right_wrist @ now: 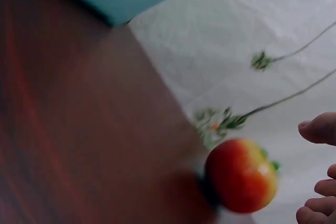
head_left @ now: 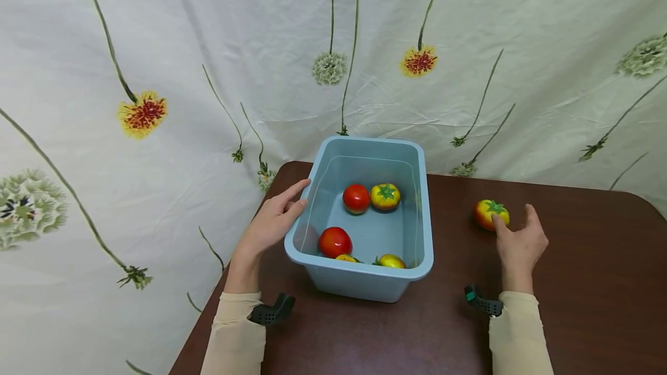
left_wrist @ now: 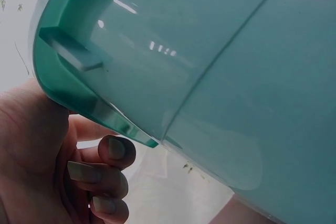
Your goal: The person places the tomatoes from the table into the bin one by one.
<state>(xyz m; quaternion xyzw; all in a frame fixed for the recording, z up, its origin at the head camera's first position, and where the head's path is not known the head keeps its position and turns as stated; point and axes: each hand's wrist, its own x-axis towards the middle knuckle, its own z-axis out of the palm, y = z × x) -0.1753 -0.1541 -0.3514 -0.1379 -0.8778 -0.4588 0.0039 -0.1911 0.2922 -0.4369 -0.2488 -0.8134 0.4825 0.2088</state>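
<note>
My left hand (head_left: 272,219) is at the left rim of a light blue plastic bin (head_left: 359,291), index finger and thumb right at the edge. In the left wrist view its other fingers (left_wrist: 102,179) bend loosely below the rim. On the right, my right hand (head_left: 521,245) has thumb and fingers spread beside a red-and-yellow tomato (head_left: 492,214) with a green leafy top. The right wrist view shows a gap between the thumb (right_wrist: 320,128) and that tomato (right_wrist: 241,177).
Inside the bin are red tomatoes (head_left: 356,198) and yellow ones (head_left: 385,197), some partly hidden by its front wall. The bin stands on a dark brown table (head_left: 438,328). A white flower-printed cloth (head_left: 250,28) hangs behind the table and along its left side.
</note>
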